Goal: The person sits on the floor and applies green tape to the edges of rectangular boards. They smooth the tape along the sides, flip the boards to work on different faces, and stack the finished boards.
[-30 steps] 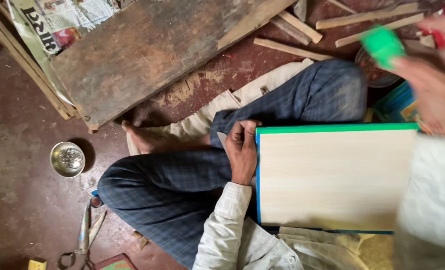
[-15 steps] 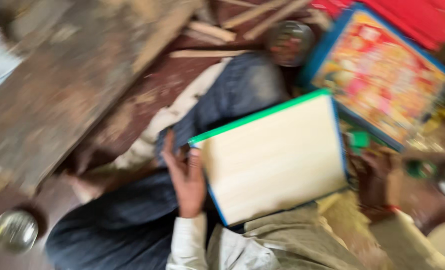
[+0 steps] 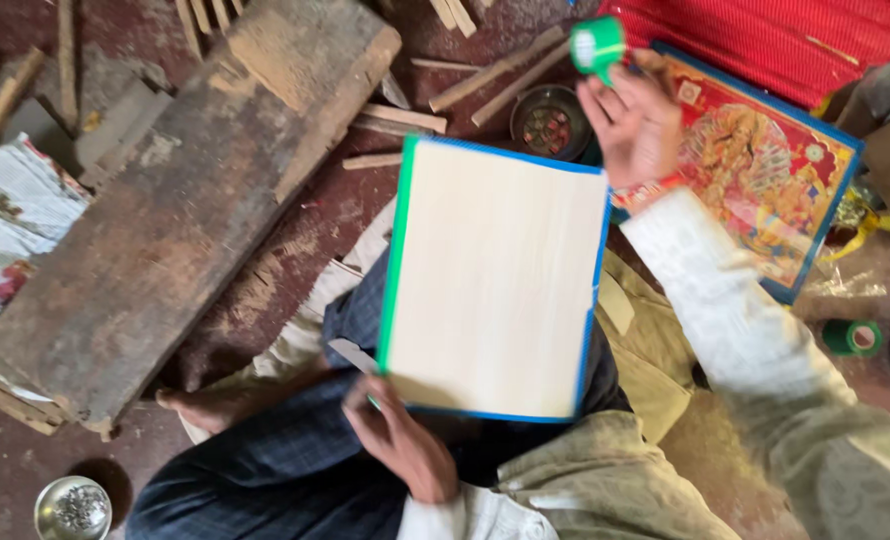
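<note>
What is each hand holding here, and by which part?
Left hand grips the pale board at its near bottom corner. Right hand holds a green tape roll up by its lower side.

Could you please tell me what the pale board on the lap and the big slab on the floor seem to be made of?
The pale board looks like smooth plywood or pressed board: an even cream face with faint straight grain, its edges bound in green and blue tape. The left hand grips its lower corner. The slab looks like rough old timber: a grey-brown, stained, pitted surface with chipped edges and no visible finish.
</note>
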